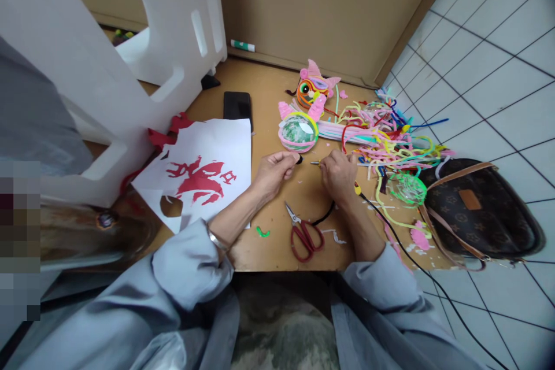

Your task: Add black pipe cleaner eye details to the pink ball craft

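Observation:
My left hand (275, 173) is closed in a pinch on a small black piece (299, 159), its material too small to make out. Facing it, my right hand (339, 176) wraps round a corded tool with a metal tip (315, 163), yellow parts and a black cord; it looks like a soldering iron. The tip points left, a short gap from the black piece. Just beyond my hands lies a round green ornament (298, 132) with pink and yellow fuzzy trim. Red-handled scissors (304, 234) rest below, beside a black strip (324, 215).
Bundled pipe cleaners (373, 133) lie at right, near a green wire ball (407, 188) and a brown handbag (477, 208). An orange-and-pink animal figure (310, 89) sits behind. White paper with red cutouts (199, 176) and a black phone (237, 108) are left. The cord crosses the table's right side.

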Available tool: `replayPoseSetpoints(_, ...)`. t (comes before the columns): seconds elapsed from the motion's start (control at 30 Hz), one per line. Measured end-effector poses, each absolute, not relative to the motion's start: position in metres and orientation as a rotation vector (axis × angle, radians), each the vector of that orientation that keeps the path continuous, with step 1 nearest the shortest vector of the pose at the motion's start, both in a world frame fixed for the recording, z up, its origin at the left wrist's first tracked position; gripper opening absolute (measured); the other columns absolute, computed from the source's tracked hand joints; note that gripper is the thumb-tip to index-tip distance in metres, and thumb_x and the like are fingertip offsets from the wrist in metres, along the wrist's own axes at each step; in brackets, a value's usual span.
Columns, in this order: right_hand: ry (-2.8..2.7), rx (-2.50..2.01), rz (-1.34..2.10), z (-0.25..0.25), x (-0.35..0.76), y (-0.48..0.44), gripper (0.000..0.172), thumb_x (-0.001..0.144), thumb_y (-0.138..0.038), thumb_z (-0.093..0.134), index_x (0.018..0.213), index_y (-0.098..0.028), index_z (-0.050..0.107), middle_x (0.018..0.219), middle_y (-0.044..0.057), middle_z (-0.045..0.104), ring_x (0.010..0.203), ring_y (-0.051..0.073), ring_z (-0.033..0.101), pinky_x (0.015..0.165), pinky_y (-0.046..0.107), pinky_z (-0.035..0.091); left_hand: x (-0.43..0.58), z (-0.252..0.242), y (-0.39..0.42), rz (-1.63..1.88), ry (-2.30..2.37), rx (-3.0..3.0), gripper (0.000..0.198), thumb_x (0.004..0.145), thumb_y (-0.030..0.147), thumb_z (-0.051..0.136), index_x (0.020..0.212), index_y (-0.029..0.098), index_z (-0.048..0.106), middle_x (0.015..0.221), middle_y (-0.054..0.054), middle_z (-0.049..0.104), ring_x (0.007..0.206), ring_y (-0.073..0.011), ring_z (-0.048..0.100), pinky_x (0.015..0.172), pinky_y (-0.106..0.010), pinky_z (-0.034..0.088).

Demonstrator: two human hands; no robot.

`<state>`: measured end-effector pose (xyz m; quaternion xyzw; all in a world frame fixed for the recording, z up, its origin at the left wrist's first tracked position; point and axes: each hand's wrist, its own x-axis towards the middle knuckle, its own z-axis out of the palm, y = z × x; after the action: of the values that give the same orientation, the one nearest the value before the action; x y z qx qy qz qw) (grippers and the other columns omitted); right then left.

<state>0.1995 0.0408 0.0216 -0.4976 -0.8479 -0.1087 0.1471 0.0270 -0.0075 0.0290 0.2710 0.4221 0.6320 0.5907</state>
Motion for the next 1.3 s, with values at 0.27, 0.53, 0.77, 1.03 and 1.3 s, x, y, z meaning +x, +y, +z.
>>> replayPoseSetpoints(0.27,-1.866,-1.142,0.596,0.026,0.19,0.031,0.017,0.083,-0.033,0.059,0.078,-0.019,0.066,0.075,0.001,0.058,0.068,0.014,0.05,0.068,0.03,0.041,0.028,0.027,-0.008,1.465,1.005,0.66,0.028,0.055,0.035,0.078,0.062,0.012,0.063,0.047,0.006,0.044,0.043,-0.0028,0.032,0.044,-0.02,0.02)
replayPoseSetpoints(0.53,-1.419,-0.965,1.186,0.024,0.178,0.027,0.024,0.065,-0.041,0.076,0.072,-0.02,0.068,0.072,-0.001,0.063,0.067,0.011,0.055,0.067,0.026,0.046,0.031,0.022,-0.008,1.433,1.053,0.694,0.026,0.056,0.035,0.076,0.065,0.012,0.067,0.047,0.005,0.048,0.043,-0.0033,0.035,0.044,-0.02,0.023)
replayPoseSetpoints(0.77,-1.41,-0.954,1.206,0.022,0.177,0.026,0.028,0.064,-0.046,0.076,0.072,-0.02,0.068,0.075,0.0,0.065,0.071,0.013,0.058,0.072,0.028,0.048,0.032,0.02,-0.008,1.429,1.066,0.719,0.027,0.057,0.036,0.076,0.066,0.012,0.067,0.047,0.004,0.049,0.043,-0.0038,0.036,0.044,-0.02,0.023)
replayPoseSetpoints(1.03,-1.446,-0.934,1.202,0.022,0.178,0.024,0.024,0.072,-0.043,0.072,0.076,-0.02,0.07,0.074,-0.001,0.062,0.069,0.011,0.053,0.068,0.027,0.044,0.032,0.021,-0.009,1.432,1.059,0.728,0.027,0.058,0.037,0.076,0.065,0.012,0.067,0.047,0.004,0.049,0.043,-0.0039,0.035,0.045,-0.02,0.022)
replayPoseSetpoints(1.3,-1.462,-0.923,1.268,0.025,0.182,0.023,0.025,0.075,-0.045,0.07,0.08,-0.02,0.071,0.069,-0.001,0.056,0.067,0.012,0.047,0.067,0.026,0.041,0.03,0.021,-0.008,1.455,1.093,0.71,0.025,0.057,0.035,0.075,0.066,0.013,0.067,0.048,0.004,0.049,0.044,-0.004,0.035,0.045,-0.02,0.023)
